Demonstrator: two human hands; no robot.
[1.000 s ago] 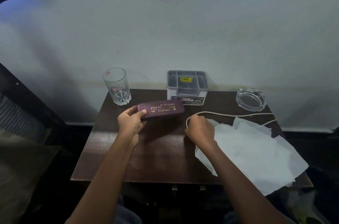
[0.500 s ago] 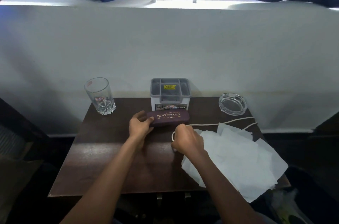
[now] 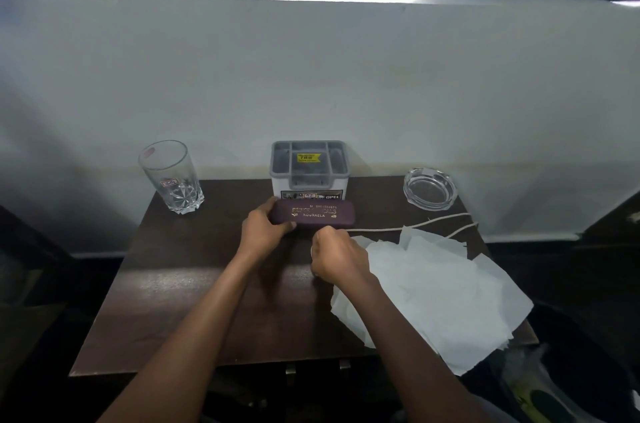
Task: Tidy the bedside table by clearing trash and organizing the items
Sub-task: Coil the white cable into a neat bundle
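Dark bedside table (image 3: 194, 284) under a white wall: left hand (image 3: 261, 235) grips the left end of the purple spectacle case (image 3: 318, 214), which lies just before the grey organizer (image 3: 309, 166) at 12 o'clock. Right hand (image 3: 337, 258), fingers curled, appears to pinch the end of the white cord (image 3: 381, 229) at centre. Glass (image 3: 171, 176) at 10 and ashtray (image 3: 430, 187) at 2 look placed; loose white papers (image 3: 443, 294) at 4 are not yet cleared, so roughly midway, I judge.

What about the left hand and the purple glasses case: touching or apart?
Touching. The head view shows the left hand gripping the left end of the purple glasses case, fingers and thumb wrapped round it.
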